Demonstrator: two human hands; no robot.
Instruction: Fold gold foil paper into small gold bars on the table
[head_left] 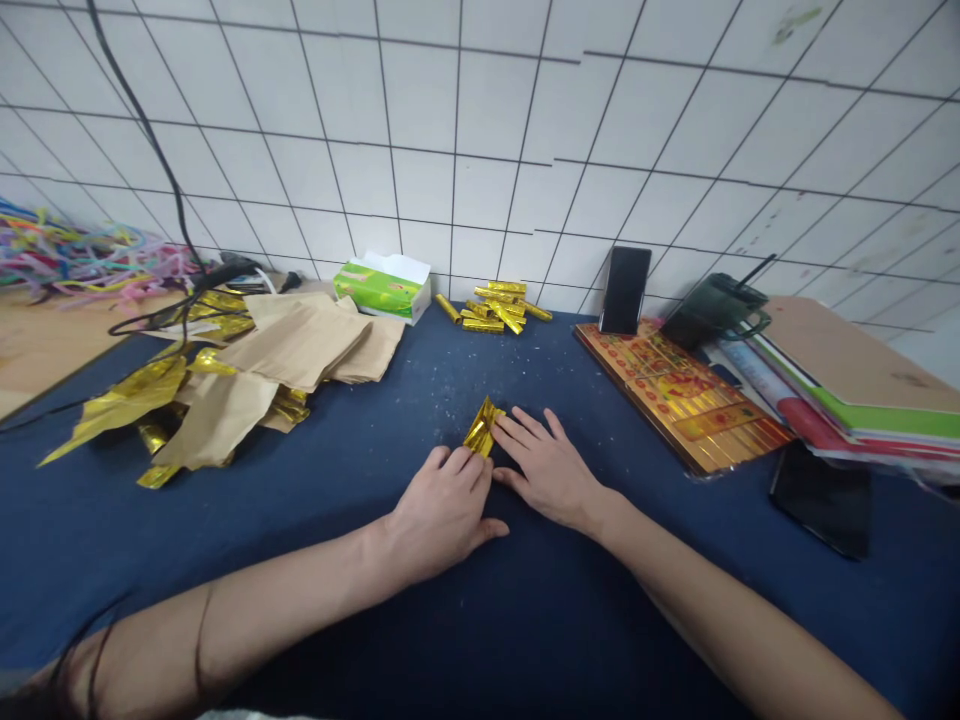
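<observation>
A small folded piece of gold foil paper (481, 428) lies on the dark blue tabletop, its creased tip pointing away from me. My left hand (448, 507) is closed over the paper's near end, fingers curled down on it and thumb sticking out to the right. On the other side, my right hand (546, 468) lies with its fingers stretched and apart, the fingertips touching the paper's right edge. The part of the foil under my left fingers is hidden. Farther back, by the wall, several rolled gold foil pieces (504, 308) sit in a loose pile.
Brown paper sheets (300, 340) and gold foil scraps (135, 400) lie at left, near a black cable (169, 170). A green tissue pack (382, 287) stands behind. On the right are an upright phone (625, 290), orange-gold packets (682, 395), a dark mug (712, 308), folders (862, 370) and a black device (823, 498).
</observation>
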